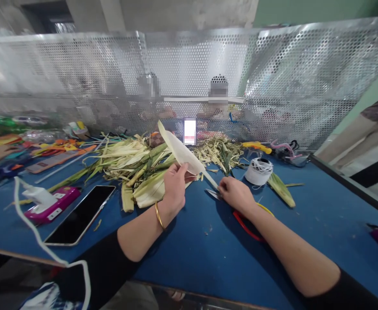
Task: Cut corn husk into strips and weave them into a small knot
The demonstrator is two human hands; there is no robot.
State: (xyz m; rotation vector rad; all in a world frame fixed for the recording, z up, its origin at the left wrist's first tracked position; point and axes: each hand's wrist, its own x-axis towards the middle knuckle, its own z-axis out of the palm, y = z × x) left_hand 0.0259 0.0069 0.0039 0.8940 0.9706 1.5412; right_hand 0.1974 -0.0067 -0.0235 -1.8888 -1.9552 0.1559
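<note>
A pale corn husk (183, 150), pointed at its far end, is pinched between the thumb and fingers of my left hand (175, 183). From its lower end a narrow strip (210, 178) runs to my right hand (236, 192), whose closed fingers grip the end of it. Beneath my right hand and wrist lie scissors (213, 194); their blade tips and red and yellow handles show, the middle is hidden. Left of my left hand is a heap of corn husks (127, 157). A spool of white string (259, 171) stands beyond my right hand.
On the blue table (189, 254), a phone (81, 215) and a purple power strip (53, 206) with a white cord lie left. Husk shreds (219, 150), a yellow glue gun (256, 147) and a green husk (282, 189) lie farther back. A perforated metal screen (189, 64) closes off the rear.
</note>
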